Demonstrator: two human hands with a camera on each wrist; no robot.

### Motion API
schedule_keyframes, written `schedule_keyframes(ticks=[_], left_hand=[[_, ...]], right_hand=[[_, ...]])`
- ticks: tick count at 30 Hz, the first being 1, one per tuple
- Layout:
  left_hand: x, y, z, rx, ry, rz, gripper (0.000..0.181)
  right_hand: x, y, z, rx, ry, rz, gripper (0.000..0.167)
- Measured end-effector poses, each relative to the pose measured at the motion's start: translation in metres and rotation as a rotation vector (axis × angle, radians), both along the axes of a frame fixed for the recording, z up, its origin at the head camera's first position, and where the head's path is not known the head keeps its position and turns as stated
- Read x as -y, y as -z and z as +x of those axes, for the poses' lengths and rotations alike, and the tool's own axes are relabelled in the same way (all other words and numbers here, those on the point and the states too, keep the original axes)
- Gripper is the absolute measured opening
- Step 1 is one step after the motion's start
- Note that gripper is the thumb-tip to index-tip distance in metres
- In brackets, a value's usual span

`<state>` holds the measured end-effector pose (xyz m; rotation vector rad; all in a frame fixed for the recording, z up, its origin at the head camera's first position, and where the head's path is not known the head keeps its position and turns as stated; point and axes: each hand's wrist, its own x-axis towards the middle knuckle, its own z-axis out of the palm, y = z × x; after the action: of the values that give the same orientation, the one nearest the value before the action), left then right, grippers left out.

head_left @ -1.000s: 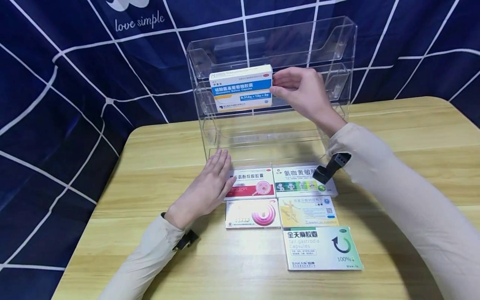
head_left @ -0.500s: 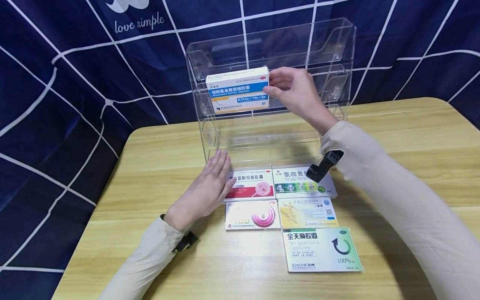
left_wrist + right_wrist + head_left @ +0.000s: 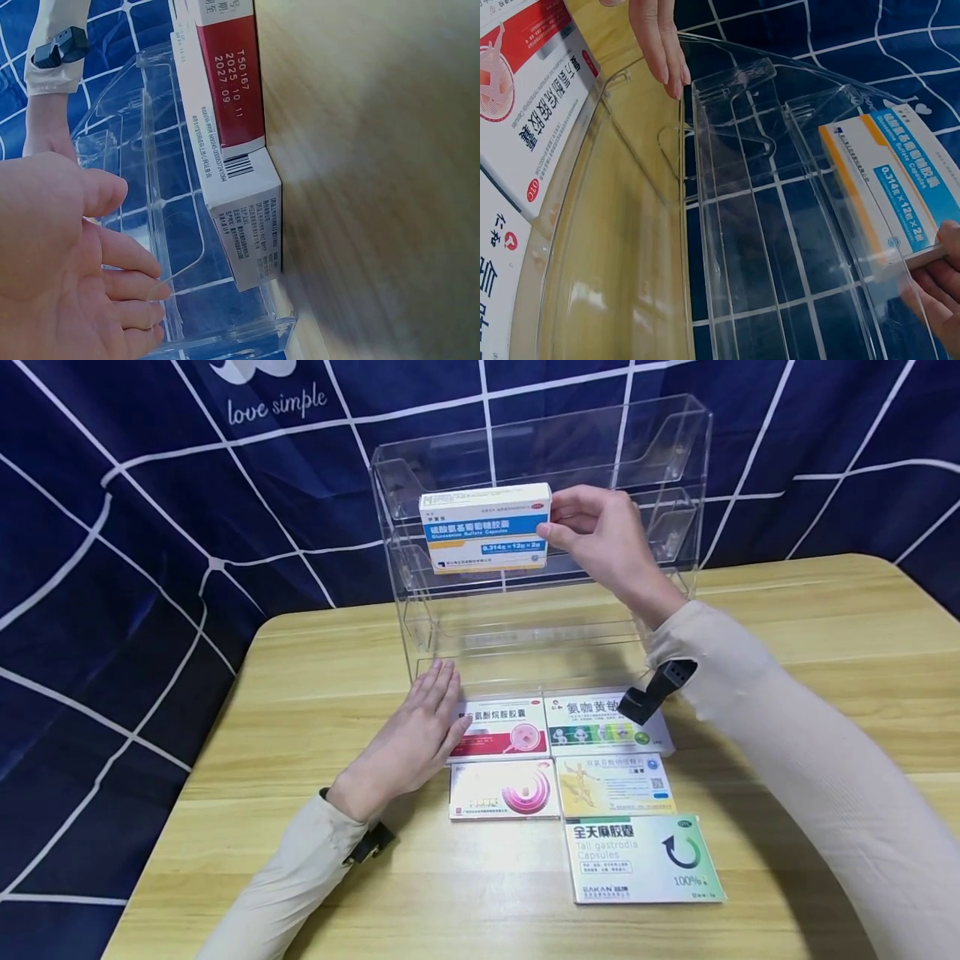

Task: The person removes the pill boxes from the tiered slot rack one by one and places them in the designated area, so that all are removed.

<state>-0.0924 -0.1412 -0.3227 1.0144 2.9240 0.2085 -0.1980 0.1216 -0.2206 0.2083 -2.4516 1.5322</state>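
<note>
My right hand (image 3: 611, 539) pinches the right end of a white and blue medicine box (image 3: 487, 531), thumb on its front. The box is upright at the upper tiers of a clear acrylic rack (image 3: 693, 452); in the right wrist view the box (image 3: 889, 180) is partly behind a clear panel. Straight-fingered, my left hand (image 3: 408, 735) lies by the rack's lower left corner, beside a red and white medicine box (image 3: 502, 727). In the left wrist view its fingers (image 3: 131, 285) seem to touch the rack's edge. The right hand's far fingers are partly hidden behind the held box.
In front of the rack, several more medicine boxes lie flat: a green-striped one (image 3: 600, 735), a pink-ringed one (image 3: 506, 789), a yellow and blue one (image 3: 618, 785) and a green and white one (image 3: 645, 860). Behind the wooden table (image 3: 285, 693) hangs a blue gridded cloth (image 3: 150, 527).
Held by my right hand, the medicine box first shifts slightly left and down, then rises and moves a little right. My left hand stays in place.
</note>
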Motion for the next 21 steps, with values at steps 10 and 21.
schedule_keyframes(ticks=[10,21], left_hand=[[-0.004,-0.001,-0.003,0.003,-0.011,-0.003,0.061],[-0.008,-0.002,-0.005,-0.005,-0.019,-0.002,0.06]], right_hand=[[-0.005,-0.005,-0.003,-0.045,-0.005,-0.031,0.033],[-0.014,-0.011,-0.003,-0.08,-0.032,-0.074,0.033]])
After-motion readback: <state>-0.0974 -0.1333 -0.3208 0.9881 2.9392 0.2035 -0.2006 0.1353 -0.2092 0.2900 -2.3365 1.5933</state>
